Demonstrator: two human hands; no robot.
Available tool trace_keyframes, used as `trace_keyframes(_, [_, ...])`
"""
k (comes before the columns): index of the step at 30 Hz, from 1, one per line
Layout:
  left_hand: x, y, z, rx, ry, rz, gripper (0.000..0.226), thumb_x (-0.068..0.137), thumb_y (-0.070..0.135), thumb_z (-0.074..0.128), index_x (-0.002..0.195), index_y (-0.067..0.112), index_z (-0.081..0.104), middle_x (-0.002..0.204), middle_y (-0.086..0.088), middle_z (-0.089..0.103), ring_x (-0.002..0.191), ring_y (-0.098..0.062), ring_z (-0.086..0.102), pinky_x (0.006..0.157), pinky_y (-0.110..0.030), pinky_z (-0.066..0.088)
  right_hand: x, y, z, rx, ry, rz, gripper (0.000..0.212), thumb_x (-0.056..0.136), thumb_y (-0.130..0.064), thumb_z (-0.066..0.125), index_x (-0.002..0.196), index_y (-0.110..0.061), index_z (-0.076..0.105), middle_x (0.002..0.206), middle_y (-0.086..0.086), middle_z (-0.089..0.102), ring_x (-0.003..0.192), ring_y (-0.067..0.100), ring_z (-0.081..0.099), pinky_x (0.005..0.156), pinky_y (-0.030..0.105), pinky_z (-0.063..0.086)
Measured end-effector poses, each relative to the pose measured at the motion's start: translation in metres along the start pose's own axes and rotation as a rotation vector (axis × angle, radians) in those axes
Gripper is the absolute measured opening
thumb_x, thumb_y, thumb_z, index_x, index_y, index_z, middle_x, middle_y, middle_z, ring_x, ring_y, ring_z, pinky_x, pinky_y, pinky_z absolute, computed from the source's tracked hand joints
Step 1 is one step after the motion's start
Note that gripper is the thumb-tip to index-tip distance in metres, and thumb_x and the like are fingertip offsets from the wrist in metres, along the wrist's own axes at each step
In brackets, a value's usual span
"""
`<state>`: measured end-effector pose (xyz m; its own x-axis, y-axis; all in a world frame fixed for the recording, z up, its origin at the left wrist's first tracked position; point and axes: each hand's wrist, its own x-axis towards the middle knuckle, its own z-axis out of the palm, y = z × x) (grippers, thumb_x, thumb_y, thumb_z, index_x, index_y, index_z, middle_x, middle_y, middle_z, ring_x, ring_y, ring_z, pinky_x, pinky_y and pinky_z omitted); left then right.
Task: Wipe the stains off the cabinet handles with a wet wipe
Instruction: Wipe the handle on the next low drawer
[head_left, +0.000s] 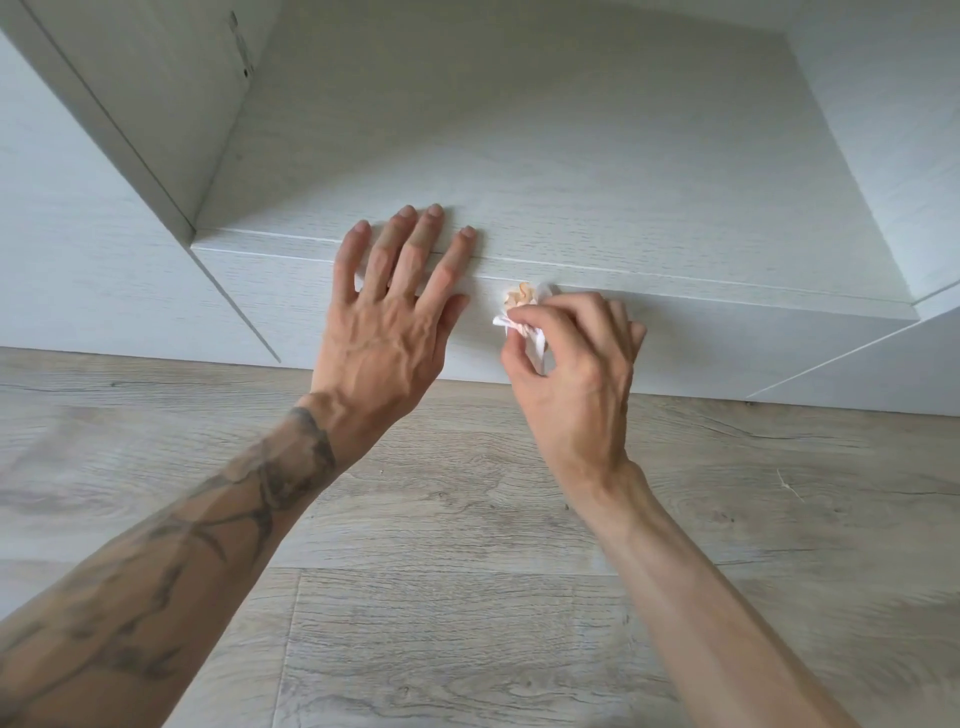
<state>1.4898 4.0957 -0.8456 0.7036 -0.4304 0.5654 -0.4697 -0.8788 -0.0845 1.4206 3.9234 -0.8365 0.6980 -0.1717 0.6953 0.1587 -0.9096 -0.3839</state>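
Now, left hand (387, 332) flat over drawer edge (675, 271), right hand (571, 374) pinching stained wipe (522, 299)

Pale grey-brown wood-grain plank floor (467, 597) runs up to a white wood-grain cabinet (675, 343), open recess (571, 156) on top, flat side panel (78, 270) at left, light soft and even throughout.

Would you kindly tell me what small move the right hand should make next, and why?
Probably draw the wet wipe rightward along the cabinet front's top edge. The right hand pinches the crumpled wipe against that edge, its tip already stained orange, and the left hand lies flat just to its left, blocking that way.
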Motion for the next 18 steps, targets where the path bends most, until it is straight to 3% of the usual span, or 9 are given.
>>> trace_keyframes(6, [0.0, 0.0, 0.001, 0.003, -0.004, 0.002, 0.054, 0.118, 0.037, 0.038, 0.167, 0.016, 0.034, 0.168, -0.018, 0.04, 0.156, -0.037, 0.036, 0.129, -0.055, 0.016, 0.007, 0.005, 0.003, -0.03, -0.005, -0.019, 0.013, 0.085, -0.017, 0.085, 0.097, -0.023, 0.083, 0.096, -0.002, 0.072, 0.091, 0.026, 0.063, 0.08, 0.039, 0.037])
trace_keyframes(14, [0.0, 0.0, 0.002, 0.002, 0.005, 0.004, 0.054, 0.118, 0.037, 0.039, 0.167, 0.016, 0.034, 0.168, -0.018, 0.04, 0.157, -0.037, 0.037, 0.129, -0.054, 0.013, 0.005, 0.008, 0.002, -0.04, 0.003, -0.05, 0.01, 0.088, -0.018, 0.084, 0.095, -0.025, 0.083, 0.093, -0.004, 0.071, 0.089, 0.022, 0.056, 0.078, 0.039, 0.035])
trace_keyframes(18, [0.0, 0.001, 0.002, 0.001, 0.006, 0.001, 0.054, 0.118, 0.037, 0.038, 0.167, 0.016, 0.033, 0.168, -0.019, 0.041, 0.156, -0.038, 0.037, 0.128, -0.053, 0.013, -0.001, 0.016, -0.004, 0.032, 0.026, -0.056, 0.007, 0.087, -0.017, 0.085, 0.093, -0.021, 0.084, 0.093, -0.002, 0.072, 0.084, 0.028, 0.062, 0.078, 0.038, 0.04])
